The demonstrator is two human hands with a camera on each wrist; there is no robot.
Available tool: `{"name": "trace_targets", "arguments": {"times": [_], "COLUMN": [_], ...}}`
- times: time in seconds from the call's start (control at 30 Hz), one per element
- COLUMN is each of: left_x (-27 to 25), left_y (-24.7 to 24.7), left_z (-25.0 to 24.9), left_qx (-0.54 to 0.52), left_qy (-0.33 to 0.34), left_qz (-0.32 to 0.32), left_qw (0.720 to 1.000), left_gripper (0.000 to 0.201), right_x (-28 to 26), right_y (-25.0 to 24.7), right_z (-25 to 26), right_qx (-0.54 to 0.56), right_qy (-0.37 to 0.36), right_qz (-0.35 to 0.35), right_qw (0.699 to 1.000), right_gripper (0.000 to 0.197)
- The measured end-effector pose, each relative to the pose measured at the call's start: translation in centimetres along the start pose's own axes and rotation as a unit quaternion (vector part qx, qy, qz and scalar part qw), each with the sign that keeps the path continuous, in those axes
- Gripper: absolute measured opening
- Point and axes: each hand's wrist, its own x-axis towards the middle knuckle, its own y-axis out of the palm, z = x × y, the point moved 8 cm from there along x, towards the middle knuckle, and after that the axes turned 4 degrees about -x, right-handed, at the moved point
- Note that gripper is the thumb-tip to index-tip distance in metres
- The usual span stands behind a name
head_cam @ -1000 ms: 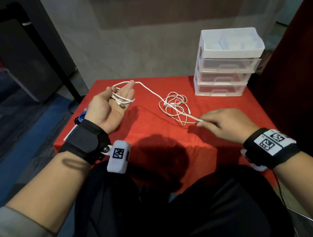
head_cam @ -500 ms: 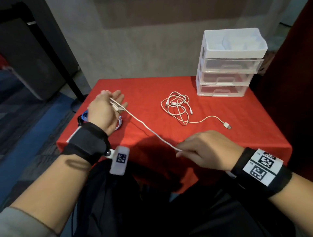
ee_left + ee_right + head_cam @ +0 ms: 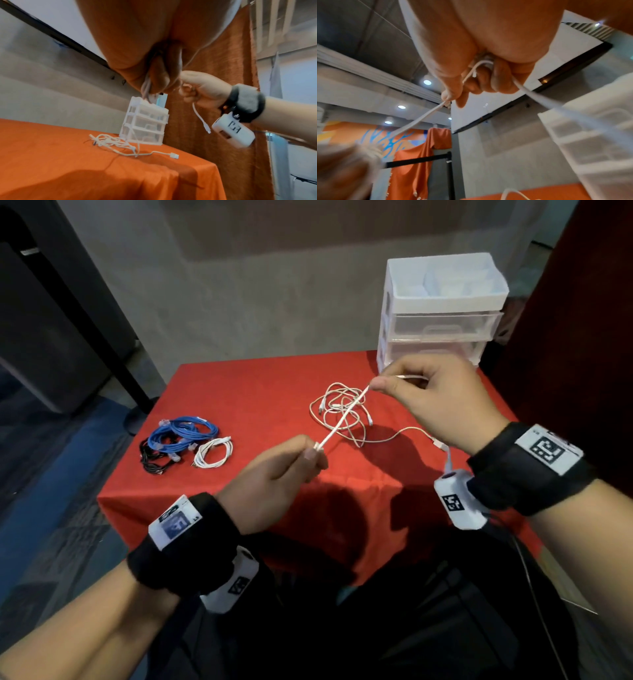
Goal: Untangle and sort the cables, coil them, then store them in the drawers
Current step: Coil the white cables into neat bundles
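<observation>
Palms hidden from the head view; right wrist view blurred. Left hand (image 3: pixel 274 474) pinching one end of a taut white cable (image 3: pixel 342 419), right hand (image 3: pixel 435 402) pinching the other, above the red table (image 3: pixel 239 392). Beyond, tangled cables (image 3: pixel 339 412), then drawers (image 3: pixel 442 313).

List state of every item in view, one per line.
left hand: pinching held white cable
right hand: pinching same cable
held white cable: taut between hands
white tangle: loose on table
blue cable: coiled
small white cable: coiled
black cable: bundled
drawers: closed
</observation>
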Motion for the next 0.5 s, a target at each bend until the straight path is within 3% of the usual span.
{"name": "trace_targets", "arguments": {"times": [0.07, 0.13, 0.2, 0.3, 0.4, 0.5], "left_x": [-0.2, -0.3, -0.5, -0.8, -0.8, -0.7], "left_y": [0.1, -0.3, -1.1, -2.9, -3.3, -2.7], "left_z": [-0.7, -1.1, -1.8, -2.3, -1.9, -2.1], "left_qx": [-0.049, -0.131, -0.225, -0.352, -0.410, -0.454], "left_qy": [-0.005, -0.038, -0.055, -0.066, -0.080, -0.060], "left_qz": [0.002, -0.003, -0.005, -0.027, -0.045, -0.048], "left_qw": [0.999, 0.991, 0.973, 0.933, 0.907, 0.888], "left_gripper": [0.033, 0.032, 0.029, 0.024, 0.024, 0.024], "right_x": [-0.3, -1.1, -1.9, -2.5, -3.6, -4.3], "right_y": [0.2, 1.1, 2.0, 2.8, 4.5, 4.8], "right_z": [-1.9, -2.9, -3.9, -6.4, -7.8, -8.0], "right_qx": [0.011, 0.011, 0.000, -0.049, -0.155, -0.287], "right_qy": [0.023, 0.022, 0.015, 0.009, -0.033, -0.002], "right_qz": [-0.014, 0.017, 0.058, 0.095, 0.119, 0.073], "right_qw": [1.000, 1.000, 0.998, 0.994, 0.980, 0.955], "right_gripper": [0.030, 0.023, 0.012, 0.012, 0.009, 0.010]}}
